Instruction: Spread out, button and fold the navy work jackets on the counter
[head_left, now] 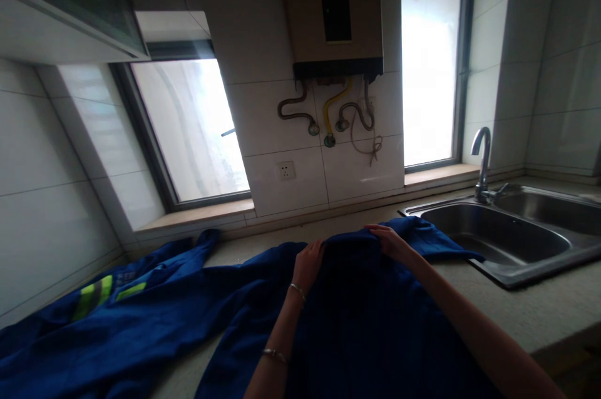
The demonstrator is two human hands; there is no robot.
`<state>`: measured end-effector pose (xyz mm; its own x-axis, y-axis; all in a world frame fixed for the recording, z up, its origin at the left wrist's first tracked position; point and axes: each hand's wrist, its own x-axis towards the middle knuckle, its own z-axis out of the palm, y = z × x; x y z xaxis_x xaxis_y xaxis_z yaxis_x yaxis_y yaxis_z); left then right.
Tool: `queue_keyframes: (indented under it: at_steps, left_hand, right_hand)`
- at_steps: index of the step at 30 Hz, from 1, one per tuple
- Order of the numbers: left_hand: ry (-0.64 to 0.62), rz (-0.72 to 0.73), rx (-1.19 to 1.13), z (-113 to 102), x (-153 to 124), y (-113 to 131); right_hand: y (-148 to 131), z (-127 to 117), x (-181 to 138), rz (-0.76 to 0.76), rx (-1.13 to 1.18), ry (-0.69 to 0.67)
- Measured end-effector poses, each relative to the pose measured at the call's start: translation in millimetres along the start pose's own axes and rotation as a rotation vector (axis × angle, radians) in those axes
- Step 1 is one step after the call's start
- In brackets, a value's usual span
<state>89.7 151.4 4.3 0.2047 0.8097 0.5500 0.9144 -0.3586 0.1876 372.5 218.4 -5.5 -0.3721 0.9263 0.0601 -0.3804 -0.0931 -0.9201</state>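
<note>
A dark blue work garment [357, 299] hangs from my hands over the counter's front, and part of it spreads toward the sink. My left hand [310, 260] is closed on its upper edge, with the fingers curled over the cloth. To the right, my right hand [389, 241] pinches the same edge, its fingers partly hidden by the fabric. Two bracelets circle my left forearm. More blue workwear [154, 317] lies crumpled on the left of the counter, with yellow-green reflective strips [94, 295] on it. Whether the two heaps of cloth are joined, I cannot tell.
A double steel sink [511, 233] with a faucet [482, 155] is set into the counter [521, 308] at right. On the tiled wall hang a water heater [335, 10] with hoses and a socket [285, 170]. A cabinet [70, 17] juts out at upper left.
</note>
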Motion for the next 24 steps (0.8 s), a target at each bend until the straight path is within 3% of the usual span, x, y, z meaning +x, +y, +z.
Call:
queue_keyframes:
  at_steps: [6, 12, 18, 24]
  left_hand:
    - [-0.058, -0.082, -0.053, -4.1, 4.0, 0.3]
    - [-0.135, -0.050, -0.141, -2.6, 4.8, 2.1]
    - [-0.136, -0.053, -0.150, -4.7, 3.7, -0.7]
    - [-0.097, -0.135, -0.152, -7.4, 2.1, -7.3]
  right_hand:
    - [1.0, -7.3, 1.1, -0.082, 0.129, 0.028]
    - [1.8, -11.3, 0.6, -0.085, 0.187, 0.062]
    - [1.6, -8.7, 0.5, -0.058, 0.081, 0.074]
    - [-3.9, -0.2, -8.1, -0.096, -0.012, -0.016]
